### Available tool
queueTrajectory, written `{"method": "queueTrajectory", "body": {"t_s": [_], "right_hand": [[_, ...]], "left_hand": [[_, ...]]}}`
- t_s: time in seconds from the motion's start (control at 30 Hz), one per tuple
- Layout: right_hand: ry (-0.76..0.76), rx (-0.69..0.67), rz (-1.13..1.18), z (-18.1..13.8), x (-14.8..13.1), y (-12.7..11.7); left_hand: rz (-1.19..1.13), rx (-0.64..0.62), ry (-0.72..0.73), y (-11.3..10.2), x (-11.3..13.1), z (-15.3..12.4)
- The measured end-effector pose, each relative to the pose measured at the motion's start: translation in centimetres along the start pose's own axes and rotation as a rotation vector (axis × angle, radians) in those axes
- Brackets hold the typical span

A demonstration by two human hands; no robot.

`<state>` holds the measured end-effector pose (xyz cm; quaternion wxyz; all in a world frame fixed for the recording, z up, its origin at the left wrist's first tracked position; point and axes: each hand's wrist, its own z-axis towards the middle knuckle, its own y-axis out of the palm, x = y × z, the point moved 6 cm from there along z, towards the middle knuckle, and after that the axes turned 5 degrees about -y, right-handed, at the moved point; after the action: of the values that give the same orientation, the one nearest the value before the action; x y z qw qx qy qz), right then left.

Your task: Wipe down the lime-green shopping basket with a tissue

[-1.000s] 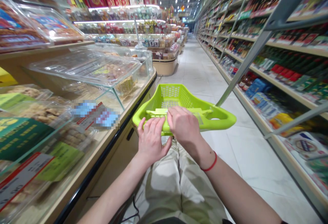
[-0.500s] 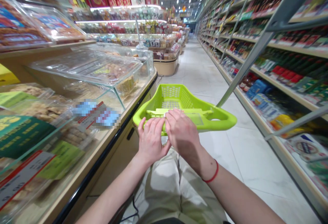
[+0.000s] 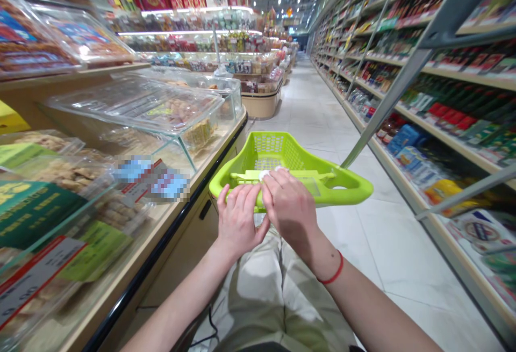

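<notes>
A lime-green shopping cart (image 3: 350, 195) stands right in front of me, its perforated basket stretching ahead. My left hand (image 3: 238, 215) lies over the left-middle part of the cart's handle, fingers curled over it. Beside it, almost touching, my right hand (image 3: 288, 201) is closed at the centre of the handle. Small bits of a white tissue-like wad (image 3: 264, 174) poke out past its fingertips; most of it is hidden under the fingers. A red string bracelet (image 3: 334, 270) circles my right wrist.
A display counter (image 3: 189, 196) with clear bins of packaged snacks runs close along my left. On the right, a slanted metal ladder rail (image 3: 381, 110) stands before long stocked shelves (image 3: 463, 121). The tiled aisle (image 3: 302, 91) leads ahead between displays.
My right hand has shifted slightly on the handle, and more of the white wad shows at its fingertips. The left hand and the cart have stayed in place.
</notes>
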<state>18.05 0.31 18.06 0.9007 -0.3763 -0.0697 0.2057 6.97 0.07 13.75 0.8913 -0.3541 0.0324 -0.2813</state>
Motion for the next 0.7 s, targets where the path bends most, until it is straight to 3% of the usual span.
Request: {"method": "queueTrajectory", "body": {"t_s": [0.13,0.23,0.37,0.53,0.6,0.7], "right_hand": [[-0.086,0.123,-0.031,-3.4,-0.8,-1.2],[-0.1,0.143,-0.041,-3.8,-0.6,-1.5],[-0.043,0.028,0.002,-1.1,1.1,-1.0],[0.187,-0.249,-0.042,2.3,4.1,0.5],[0.246,-0.274,-0.078,2.7,4.7,0.5],[0.205,-0.189,-0.085,2.4,4.5,0.1]], "left_hand": [[-0.001,0.024,-0.001,-0.1,0.0,0.0],[-0.01,0.023,-0.002,-0.2,0.0,0.0],[-0.035,0.014,-0.012,-0.2,0.0,0.1],[-0.037,0.008,-0.021,-0.2,-0.1,0.1],[-0.028,0.007,-0.022,-0.2,-0.1,0.1],[-0.011,0.004,-0.018,-0.3,0.1,0.1]]}}
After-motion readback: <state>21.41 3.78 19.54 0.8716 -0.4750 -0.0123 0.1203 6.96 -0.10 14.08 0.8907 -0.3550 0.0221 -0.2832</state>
